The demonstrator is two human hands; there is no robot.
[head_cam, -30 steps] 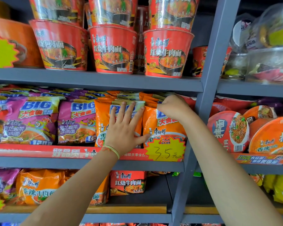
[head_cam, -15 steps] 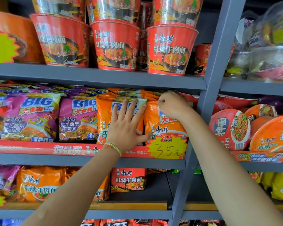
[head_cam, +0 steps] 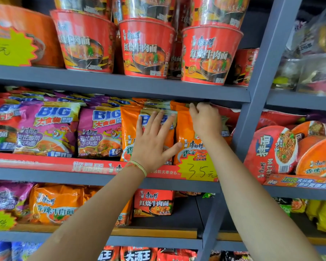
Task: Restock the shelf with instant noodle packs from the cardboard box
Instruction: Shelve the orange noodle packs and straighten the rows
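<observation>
The left hand lies flat, fingers spread, pressing an orange pack on the middle shelf. The right hand curls over the top edge of the next orange pack, just under the shelf above; its fingertips are hidden, so the pinch is hard to confirm. A yellow price tag covers that pack's bottom. Purple packs fill the left, cut off at the frame's edge. Little room remains before the post
</observation>
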